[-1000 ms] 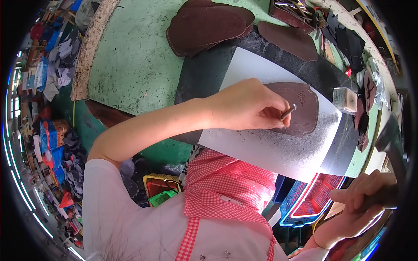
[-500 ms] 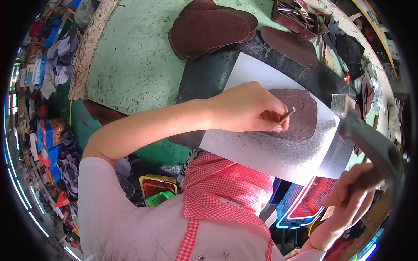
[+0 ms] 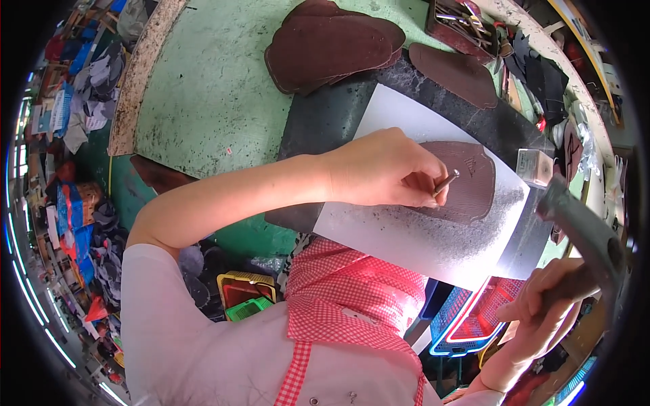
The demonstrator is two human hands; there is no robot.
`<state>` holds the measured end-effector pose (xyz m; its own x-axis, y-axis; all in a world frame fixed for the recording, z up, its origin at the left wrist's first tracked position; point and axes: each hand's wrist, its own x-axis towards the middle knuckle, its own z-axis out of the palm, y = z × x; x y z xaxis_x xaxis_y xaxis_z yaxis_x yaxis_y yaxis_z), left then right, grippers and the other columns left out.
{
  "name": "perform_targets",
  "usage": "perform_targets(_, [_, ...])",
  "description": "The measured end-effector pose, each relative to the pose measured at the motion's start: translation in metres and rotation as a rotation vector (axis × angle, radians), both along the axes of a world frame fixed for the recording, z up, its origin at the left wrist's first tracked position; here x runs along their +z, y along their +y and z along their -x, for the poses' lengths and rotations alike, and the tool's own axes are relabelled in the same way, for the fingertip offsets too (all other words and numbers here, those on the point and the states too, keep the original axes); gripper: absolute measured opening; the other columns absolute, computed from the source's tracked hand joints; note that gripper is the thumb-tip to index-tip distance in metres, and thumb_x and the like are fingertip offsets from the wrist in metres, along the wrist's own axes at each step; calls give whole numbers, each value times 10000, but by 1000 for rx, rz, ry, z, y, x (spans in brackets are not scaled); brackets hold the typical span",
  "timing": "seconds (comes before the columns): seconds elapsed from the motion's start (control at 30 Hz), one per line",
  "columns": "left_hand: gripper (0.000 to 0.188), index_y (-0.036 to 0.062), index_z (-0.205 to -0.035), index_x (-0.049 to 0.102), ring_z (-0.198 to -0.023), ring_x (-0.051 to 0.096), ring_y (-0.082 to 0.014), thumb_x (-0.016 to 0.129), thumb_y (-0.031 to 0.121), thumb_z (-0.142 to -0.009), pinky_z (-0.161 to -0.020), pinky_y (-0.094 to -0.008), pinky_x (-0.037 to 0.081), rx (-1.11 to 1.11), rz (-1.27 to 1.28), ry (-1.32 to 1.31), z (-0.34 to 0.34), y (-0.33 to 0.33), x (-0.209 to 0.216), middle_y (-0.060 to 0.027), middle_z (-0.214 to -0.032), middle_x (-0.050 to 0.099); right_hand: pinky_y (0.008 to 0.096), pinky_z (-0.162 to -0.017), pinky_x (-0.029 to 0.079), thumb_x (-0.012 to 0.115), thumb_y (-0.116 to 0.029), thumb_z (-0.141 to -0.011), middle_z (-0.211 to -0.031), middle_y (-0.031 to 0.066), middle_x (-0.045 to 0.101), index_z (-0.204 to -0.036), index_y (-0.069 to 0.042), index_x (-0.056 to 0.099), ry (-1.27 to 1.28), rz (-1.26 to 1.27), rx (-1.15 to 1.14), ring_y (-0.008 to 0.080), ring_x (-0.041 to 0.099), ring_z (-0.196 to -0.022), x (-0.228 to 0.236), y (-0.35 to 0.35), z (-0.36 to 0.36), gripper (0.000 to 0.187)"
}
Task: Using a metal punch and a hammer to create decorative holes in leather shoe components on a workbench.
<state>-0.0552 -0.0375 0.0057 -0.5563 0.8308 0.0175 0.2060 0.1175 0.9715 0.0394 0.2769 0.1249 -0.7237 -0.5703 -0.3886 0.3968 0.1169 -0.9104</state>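
Observation:
My left hand (image 3: 389, 168) is closed around a thin metal punch (image 3: 448, 180), which tilts up and away from the palm. It rests over a dark brown leather piece (image 3: 467, 186) with a small triangle of holes in it; the punch's lower tip is hidden by my fingers. Under the leather lies a white board (image 3: 386, 233) speckled with black grit. Off to the right, my right hand (image 3: 542, 308) grips a hammer (image 3: 589, 233) by its handle, the metal head raised beside the board's right edge and clear of the punch.
Stacked brown leather pieces (image 3: 332, 51) lie at the far side, with another piece (image 3: 453, 74) right of them. A tool box (image 3: 460, 27) holds several metal tools. A small clear block (image 3: 535, 166) stands by the board. Plastic baskets (image 3: 457, 325) sit below the table.
The hammer head has dropped very slightly and shifted a little right. The view has moved marginally; my left hand keeps the punch at the same spot on the leather.

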Motion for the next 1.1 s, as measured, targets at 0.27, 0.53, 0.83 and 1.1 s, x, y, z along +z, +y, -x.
perform_targets(0.27, [106,46,-915,664,-764,691,-166,674,124,-844,-708,-259,536,-46,13,80,-3,-2,-1,-25,-860,701,391,-814,576,679,-6,-834,-793,141,620,-954,69,545,69,28,-108,234,679,-795,7,-22,3,195])
perform_targets(0.53, [116,83,-916,667,-714,691,-187,687,164,-835,-651,-268,531,64,-5,106,-10,-11,-10,-28,-811,694,187,-430,233,479,-416,-968,-674,2,415,-954,4,468,488,-563,-455,34,338,-487,-32,-99,-39,420])
perform_targets(0.83, [159,125,-919,668,-668,643,-230,685,245,-816,-589,-325,505,59,74,542,-15,-10,-3,-1,-769,677,257,-542,376,554,-249,-938,-711,59,558,-926,21,576,489,-709,-308,92,479,-585,-16,-100,-37,272])
perform_targets(1.1, [126,48,-939,653,-737,692,-173,661,154,-871,-663,-255,531,-29,-50,72,3,-12,-7,-44,-841,697,215,-511,379,571,-456,-918,-647,53,516,-1012,56,501,373,-317,-633,98,478,-522,2,-83,-41,525])
